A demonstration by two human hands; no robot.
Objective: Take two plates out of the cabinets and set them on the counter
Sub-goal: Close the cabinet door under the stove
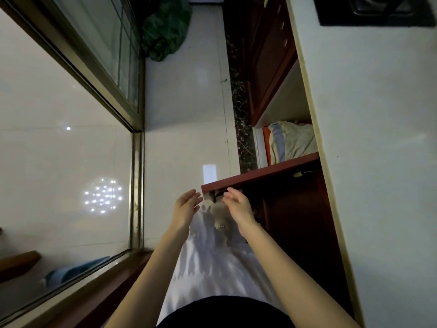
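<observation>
While you look straight down along the cabinet front, your left hand [186,204] and your right hand [237,207] hang in the air side by side, palms turned toward each other, fingers relaxed and nearly straight. Neither hand holds anything. Your right fingertips [230,191] sit just below the edge of an open red-brown cabinet door [260,175], close to its corner; you cannot tell whether they touch it. Your left fingertips are just beside that same corner, apart from the wood.

Behind the open door the cabinet compartment [283,107] shows a folded cloth [292,140], pale with a blue stripe, lying beside something orange. No plate shows in the compartment or anywhere else in view, so where the plates are cannot be told. The white counter [369,138] runs along your right side, with a dark stove top [373,10] at its far end.

A glass sliding door [71,129] stands on your left, and a green bundle [165,29] lies on the pale floor [184,102] far ahead.
</observation>
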